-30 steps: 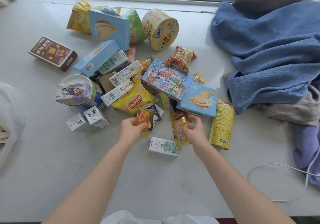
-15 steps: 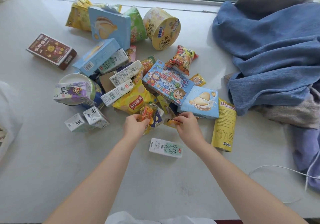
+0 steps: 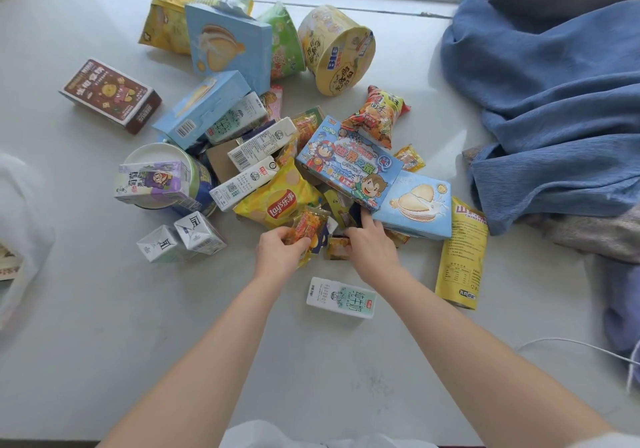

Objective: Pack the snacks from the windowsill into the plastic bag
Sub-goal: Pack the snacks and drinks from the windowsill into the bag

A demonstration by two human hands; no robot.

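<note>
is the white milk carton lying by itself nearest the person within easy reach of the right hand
Probably yes. The white milk carton lies alone on the sill just below the right hand, nothing covering it, though that hand already holds a small snack packet.

blue cloth (image 3: 554, 101), grey cloth (image 3: 599, 236), white cable (image 3: 571, 343)

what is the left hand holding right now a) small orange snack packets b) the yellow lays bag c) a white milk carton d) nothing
a: the left hand has its fingers curled round small orange snack packets, just below the yellow Lay's bag, while the white milk carton lies untouched on the sill nearer the person.
</note>
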